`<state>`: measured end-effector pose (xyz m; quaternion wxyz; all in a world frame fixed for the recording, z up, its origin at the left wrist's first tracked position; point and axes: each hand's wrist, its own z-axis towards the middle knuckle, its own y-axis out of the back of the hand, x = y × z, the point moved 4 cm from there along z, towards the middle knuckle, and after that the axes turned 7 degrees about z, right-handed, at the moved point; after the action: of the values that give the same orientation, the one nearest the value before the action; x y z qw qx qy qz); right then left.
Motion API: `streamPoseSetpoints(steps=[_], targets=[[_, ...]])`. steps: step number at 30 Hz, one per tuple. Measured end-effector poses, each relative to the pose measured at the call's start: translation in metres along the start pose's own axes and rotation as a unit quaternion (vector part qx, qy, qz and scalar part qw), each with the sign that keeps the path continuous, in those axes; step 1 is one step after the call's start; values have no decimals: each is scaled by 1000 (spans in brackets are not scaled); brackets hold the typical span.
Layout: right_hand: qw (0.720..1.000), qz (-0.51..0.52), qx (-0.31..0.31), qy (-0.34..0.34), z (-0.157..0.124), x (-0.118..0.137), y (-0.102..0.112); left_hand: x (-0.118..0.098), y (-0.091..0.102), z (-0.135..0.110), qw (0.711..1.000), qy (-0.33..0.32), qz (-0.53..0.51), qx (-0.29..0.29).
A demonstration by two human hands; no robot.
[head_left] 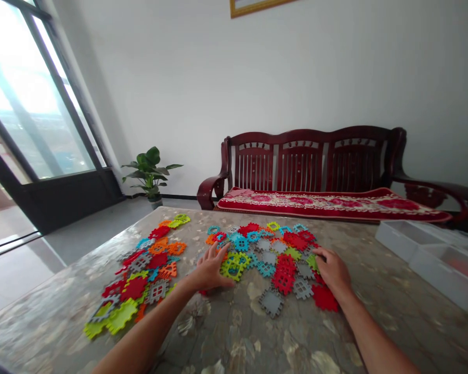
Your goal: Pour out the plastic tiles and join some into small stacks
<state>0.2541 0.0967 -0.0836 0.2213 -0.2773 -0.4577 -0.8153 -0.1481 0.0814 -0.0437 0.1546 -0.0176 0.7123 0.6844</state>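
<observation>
Flat plastic interlocking tiles in red, grey, teal, orange and lime lie spread over a marbled table (234,332). One pile (271,257) sits in the middle, another pile (140,270) at the left. My left hand (210,270) lies flat with its fingers spread at the left edge of the middle pile, touching a lime tile (234,266). At the pile's right edge rests my right hand (333,270), fingers curled down onto the tiles, over a red tile (324,297). A grey tile (272,302) lies alone nearest me.
Two translucent plastic bins (432,257) stand at the table's right edge. Behind the table stands a dark wooden bench (315,166) with a red cushion. A potted plant (151,174) is by the wall, and a glass door (31,119) is at the left.
</observation>
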Motion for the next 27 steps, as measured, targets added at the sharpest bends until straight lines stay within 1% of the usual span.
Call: streamPoseSetpoints(steps=[3, 6, 9, 14, 17, 19, 23, 25, 27], targets=[[1000, -2, 5, -3, 0, 0, 0, 3, 4, -7, 998, 30, 45, 22], [1000, -1, 3, -7, -1, 2, 1, -6, 12, -7, 998, 11, 61, -10], [1000, 2, 6, -8, -1, 3, 1, -15, 16, -2, 997, -18, 51, -47], [1000, 1, 5, -9, -2, 3, 0, -24, 10, 7, 996, -18, -5, -85], [1000, 1, 8, -11, -2, 4, -1, -27, 7, 12, 994, -4, -45, -99], [1000, 1, 10, -11, -2, 5, -1, -29, 9, 14, 990, 3, -71, -121], [1000, -1, 11, -17, -3, 7, 0, -37, 22, 21, 973, -20, -122, -197], [1000, 0, 9, -19, -3, 8, 0, -44, 24, 30, 965, -25, -154, -210], [1000, 0, 7, -21, -3, 9, 1, -56, 21, 42, 960, -21, -196, -200]])
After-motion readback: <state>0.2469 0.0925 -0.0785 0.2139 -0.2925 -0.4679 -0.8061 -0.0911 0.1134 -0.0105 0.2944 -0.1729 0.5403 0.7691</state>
